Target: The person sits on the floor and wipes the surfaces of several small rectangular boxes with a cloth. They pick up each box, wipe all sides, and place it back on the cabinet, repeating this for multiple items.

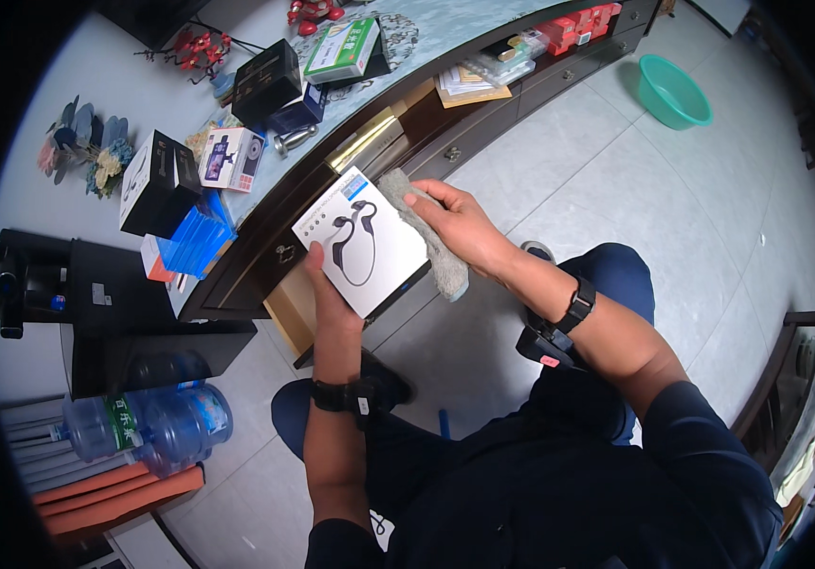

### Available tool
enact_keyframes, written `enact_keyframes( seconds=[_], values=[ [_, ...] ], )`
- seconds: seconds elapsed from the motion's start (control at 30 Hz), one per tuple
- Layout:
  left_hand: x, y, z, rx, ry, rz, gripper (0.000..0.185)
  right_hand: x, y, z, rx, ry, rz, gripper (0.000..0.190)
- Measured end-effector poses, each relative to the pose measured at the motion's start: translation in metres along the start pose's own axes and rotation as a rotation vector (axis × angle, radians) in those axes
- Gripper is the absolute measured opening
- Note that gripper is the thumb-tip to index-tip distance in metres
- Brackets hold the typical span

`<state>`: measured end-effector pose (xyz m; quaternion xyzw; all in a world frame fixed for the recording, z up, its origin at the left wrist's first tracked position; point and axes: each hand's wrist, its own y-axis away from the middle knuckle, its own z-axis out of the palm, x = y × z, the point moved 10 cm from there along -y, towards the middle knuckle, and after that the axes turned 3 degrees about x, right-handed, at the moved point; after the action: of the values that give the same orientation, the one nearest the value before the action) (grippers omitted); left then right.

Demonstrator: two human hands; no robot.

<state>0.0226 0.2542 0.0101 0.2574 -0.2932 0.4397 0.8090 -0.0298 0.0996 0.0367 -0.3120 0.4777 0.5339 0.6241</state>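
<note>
My left hand (331, 295) grips the lower left side of a white headphone box (368, 249), which bears a picture of black neckband headphones and some writing. Folded in my right hand (461, 220) is a grey cloth (439, 259), pressed along the box's right edge. Both hands hold these above a pulled-out drawer (294, 316) of a dark wooden cabinet (265, 274). The box hides part of that drawer and the cabinet front behind it.
On the cabinet top stand a black headphone box (158, 181), a white camera box (232, 158), a green-and-white box (343, 50) and a metal cylinder (296, 140). A green plastic basin (676, 92) rests on the tiled floor. Large water bottles (176, 427) lie at the left.
</note>
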Motion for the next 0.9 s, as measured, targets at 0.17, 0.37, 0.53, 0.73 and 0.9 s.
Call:
enact_keyframes(
  seconds=[0.17, 0.37, 0.53, 0.73, 0.9],
  values=[
    [-0.003, 0.0, -0.002, -0.011, 0.005, -0.059, 0.071, -0.012, 0.0, -0.007, 0.086, 0.105, -0.127, 0.032],
    [-0.016, 0.01, 0.016, -0.093, -0.215, -0.109, 0.079, -0.067, 0.019, -0.011, 0.333, 0.741, -0.59, 0.033],
    [-0.017, 0.015, 0.028, -0.1, -0.126, -0.121, 0.092, -0.073, 0.028, -0.002, 0.364, 0.799, -0.629, 0.031],
    [-0.03, 0.019, 0.044, -0.17, 0.032, -0.195, 0.099, -0.074, 0.033, 0.014, 0.353, 0.985, -0.712, 0.03],
    [-0.042, 0.022, 0.037, -0.164, 0.023, -0.258, 0.093, -0.073, 0.053, 0.046, 0.208, 1.032, -0.851, 0.031]
  ],
)
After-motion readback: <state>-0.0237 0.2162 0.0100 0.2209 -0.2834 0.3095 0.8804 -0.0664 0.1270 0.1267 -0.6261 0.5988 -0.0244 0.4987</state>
